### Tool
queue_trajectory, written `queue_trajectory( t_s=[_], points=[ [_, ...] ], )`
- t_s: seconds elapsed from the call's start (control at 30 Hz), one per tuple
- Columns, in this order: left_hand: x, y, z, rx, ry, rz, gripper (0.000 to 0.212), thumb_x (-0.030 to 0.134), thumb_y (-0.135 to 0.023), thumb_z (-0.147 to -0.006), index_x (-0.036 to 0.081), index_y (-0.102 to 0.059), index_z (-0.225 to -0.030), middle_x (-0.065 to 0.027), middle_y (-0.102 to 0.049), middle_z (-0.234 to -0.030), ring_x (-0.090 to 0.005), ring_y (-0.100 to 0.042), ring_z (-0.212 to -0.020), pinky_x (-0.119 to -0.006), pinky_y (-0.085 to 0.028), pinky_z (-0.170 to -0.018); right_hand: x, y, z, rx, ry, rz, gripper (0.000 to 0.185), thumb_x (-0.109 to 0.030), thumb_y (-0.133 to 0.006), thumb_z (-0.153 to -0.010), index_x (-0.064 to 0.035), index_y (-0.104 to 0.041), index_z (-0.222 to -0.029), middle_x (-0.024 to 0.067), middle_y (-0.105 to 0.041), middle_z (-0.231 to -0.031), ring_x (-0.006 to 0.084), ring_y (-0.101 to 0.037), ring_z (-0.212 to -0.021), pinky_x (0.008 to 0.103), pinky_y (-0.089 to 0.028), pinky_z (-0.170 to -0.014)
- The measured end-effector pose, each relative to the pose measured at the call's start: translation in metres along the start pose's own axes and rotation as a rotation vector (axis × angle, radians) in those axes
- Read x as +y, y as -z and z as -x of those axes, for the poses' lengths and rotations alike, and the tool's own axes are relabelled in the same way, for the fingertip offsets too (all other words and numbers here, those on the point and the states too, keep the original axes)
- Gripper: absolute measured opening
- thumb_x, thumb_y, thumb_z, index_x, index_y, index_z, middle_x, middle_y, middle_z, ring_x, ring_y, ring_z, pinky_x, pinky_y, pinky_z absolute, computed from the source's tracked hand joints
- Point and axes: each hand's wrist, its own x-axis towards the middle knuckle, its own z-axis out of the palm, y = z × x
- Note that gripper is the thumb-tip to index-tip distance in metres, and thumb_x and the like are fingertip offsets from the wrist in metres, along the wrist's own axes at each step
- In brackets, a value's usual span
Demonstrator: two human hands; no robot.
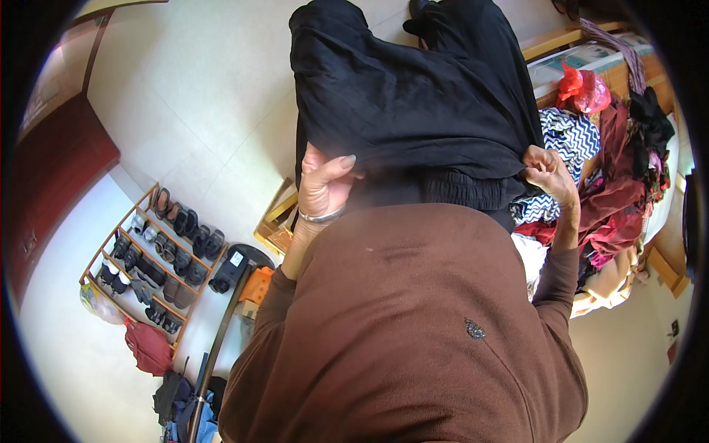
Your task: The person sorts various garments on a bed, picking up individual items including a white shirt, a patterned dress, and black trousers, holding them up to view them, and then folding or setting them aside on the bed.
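Observation:
Black trousers (pixel 410 99) of soft cloth lie across my lap, their gathered elastic waistband (pixel 468 189) near my belly. On the right, my right hand (pixel 548 170) pinches the edge of the black cloth between thumb and curled fingers. My left hand (pixel 328 180), with a silver bangle (pixel 321 216) at the wrist, is at the left edge of the cloth, thumb raised and fingers bent; its fingertips are partly hidden, so I cannot tell whether it grips the cloth. Below both hands is my brown top (pixel 421 310).
Heaped clothes (pixel 615 188) and a red plastic bag (pixel 584 91) lie on the wooden-framed bed at right. A zigzag-patterned cloth (pixel 570 135) is beside my right hand. At left stand a shoe rack (pixel 160 260) with several pairs of shoes and a dark pole (pixel 221 338).

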Motion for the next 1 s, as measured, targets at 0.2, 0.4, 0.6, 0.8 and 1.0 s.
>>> queue_trajectory(
  t_s=[0.2,0.4,0.6,0.8,1.0],
  points=[
    [-0.001,-0.011,0.0,-0.008,-0.073,0.064,0.069,-0.001,-0.051,-0.066,0.008,-0.036,-0.133,-0.009,-0.05,-0.123,-0.0232,-0.057,-0.1,-0.035,-0.05,-0.076,0.004,-0.005,0.0,0.03,-0.008,0.015,0.019,-0.019,-0.053,-0.063,-0.0046,-0.041,-0.065,0.0,-0.034,-0.057,0.0096,-0.034,-0.054,0.0261,-0.029,-0.049],
    [0.002,0.001,-0.012,-0.033,-0.096,0.182,0.062,0.004,-0.052,-0.066,0.01,-0.044,-0.128,-0.0064,-0.05,-0.126,-0.0243,-0.049,-0.114,-0.041,-0.042,-0.092,0.002,-0.006,0.0,0.003,-0.019,-0.051,0.019,-0.019,-0.053,-0.064,-0.0051,-0.04,-0.065,-0.0013,-0.034,-0.058,0.0088,-0.034,-0.055,0.0256,-0.028,-0.05],
    [0.015,0.0,-0.048,-0.071,-0.015,0.162,0.053,0.025,-0.057,-0.077,0.013,-0.044,-0.128,-0.0073,-0.05,-0.123,-0.0255,-0.044,-0.115,-0.046,-0.037,-0.092,-0.006,-0.003,-0.002,-0.037,-0.018,0.009,0.024,-0.024,-0.054,-0.061,-0.0043,-0.042,-0.068,-0.0003,-0.035,-0.057,0.0093,-0.034,-0.054,0.0259,-0.028,-0.049],
    [-0.004,-0.031,-0.047,-0.1,0.129,0.355,0.071,0.042,-0.064,-0.079,0.012,-0.032,-0.134,-0.011,-0.039,-0.136,-0.0301,-0.031,-0.127,-0.055,-0.018,-0.102,-0.027,0.011,-0.004,0.049,0.162,0.001,0.03,-0.026,-0.061,-0.069,0.0001,-0.051,-0.08,0.0039,-0.047,-0.063,0.0121,-0.046,-0.059,0.0266,-0.038,-0.054],
    [-0.015,-0.026,-0.06,0.033,0.104,0.261,0.04,0.022,-0.056,-0.084,0.009,-0.048,-0.121,-0.0076,-0.053,-0.119,-0.0246,-0.047,-0.112,-0.044,-0.034,-0.094,-0.117,-0.052,-0.082,0.428,0.812,0.452,0.035,-0.026,-0.07,-0.07,-0.0027,-0.054,-0.091,0.0096,-0.055,-0.076,0.0239,-0.055,-0.066,0.0353,-0.047,-0.06]
  ],
)
